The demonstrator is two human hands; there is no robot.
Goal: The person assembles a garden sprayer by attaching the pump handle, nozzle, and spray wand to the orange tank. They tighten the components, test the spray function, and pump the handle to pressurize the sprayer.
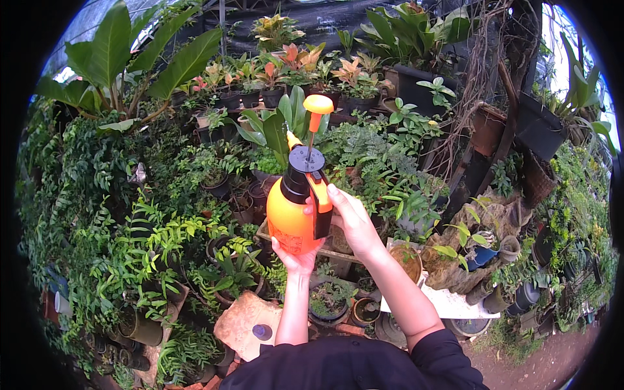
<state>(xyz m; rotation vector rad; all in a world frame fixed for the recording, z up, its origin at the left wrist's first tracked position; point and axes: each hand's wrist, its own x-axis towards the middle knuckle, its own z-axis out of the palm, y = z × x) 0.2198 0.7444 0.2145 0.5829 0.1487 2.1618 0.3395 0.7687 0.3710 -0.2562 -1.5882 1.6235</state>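
Observation:
A pump spray bottle with a round orange body and a black collar is held up in front of me. Its orange pump knob stands raised on a thin metal rod above the wet black top. The yellow nozzle points away from me, toward a broad-leaved potted plant. My left hand cups the underside of the bottle. My right hand is closed round the black handle, its thumb by the orange trigger; some of its fingers are hidden behind the handle.
Dense potted plants surround me, with red-leaved ones at the back. A large rock and hanging roots stand at the right. Below lie a stone slab bearing a small dark cap and a white board.

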